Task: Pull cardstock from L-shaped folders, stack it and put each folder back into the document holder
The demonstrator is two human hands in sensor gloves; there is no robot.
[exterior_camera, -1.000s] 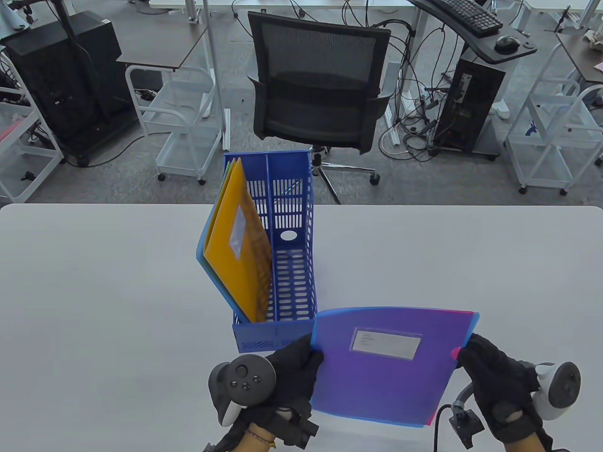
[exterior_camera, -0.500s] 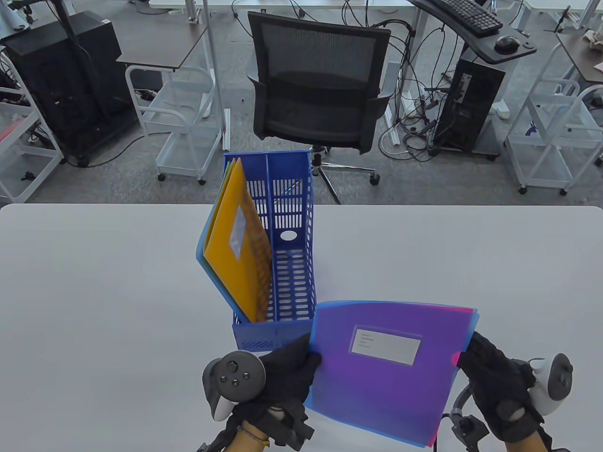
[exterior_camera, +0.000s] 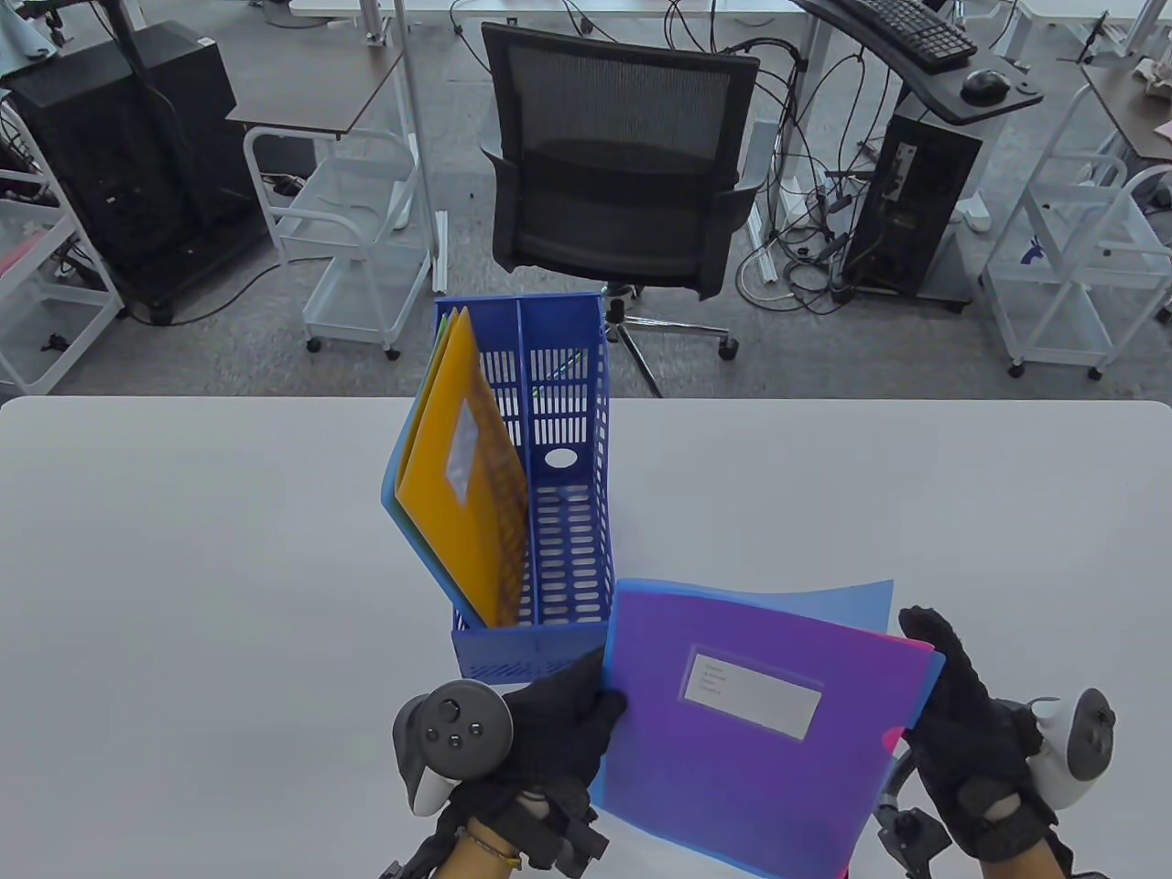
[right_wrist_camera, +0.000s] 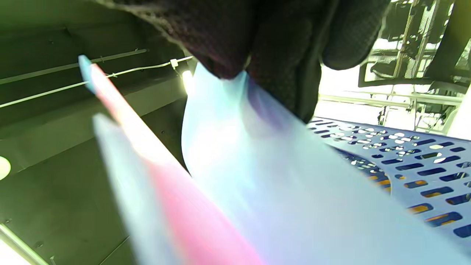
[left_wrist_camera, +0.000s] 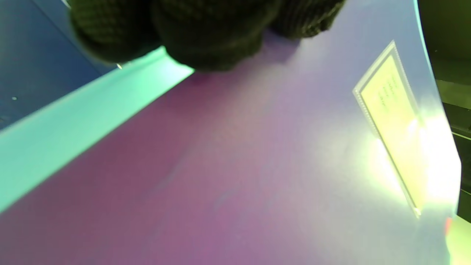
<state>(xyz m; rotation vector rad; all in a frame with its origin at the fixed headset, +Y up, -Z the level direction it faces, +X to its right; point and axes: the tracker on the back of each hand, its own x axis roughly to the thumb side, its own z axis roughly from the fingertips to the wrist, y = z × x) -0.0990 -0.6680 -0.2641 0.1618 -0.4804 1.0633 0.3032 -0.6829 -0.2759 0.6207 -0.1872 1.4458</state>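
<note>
My left hand (exterior_camera: 558, 732) pinching the glossy translucent blue folder's (exterior_camera: 760, 732) left edge, my right hand (exterior_camera: 961, 723) peeling its back flap from pink cardstock (right_wrist_camera: 184, 206), slotted plastic holder (exterior_camera: 558, 513) just beyond

The translucent blue plastic L-shaped folder (exterior_camera: 760, 723) is smooth and glossy, catching glare near its clear label pocket (left_wrist_camera: 395, 121). Both black gloves (exterior_camera: 558, 723) look like coarse matt knit. The blue perforated plastic document holder (exterior_camera: 568, 513) stands on a smooth, matt grey table (exterior_camera: 183, 595).

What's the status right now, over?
Left hand grips blue folder. Right hand peels back its rear flap. Pink cardstock inside. Nothing blocking.
</note>
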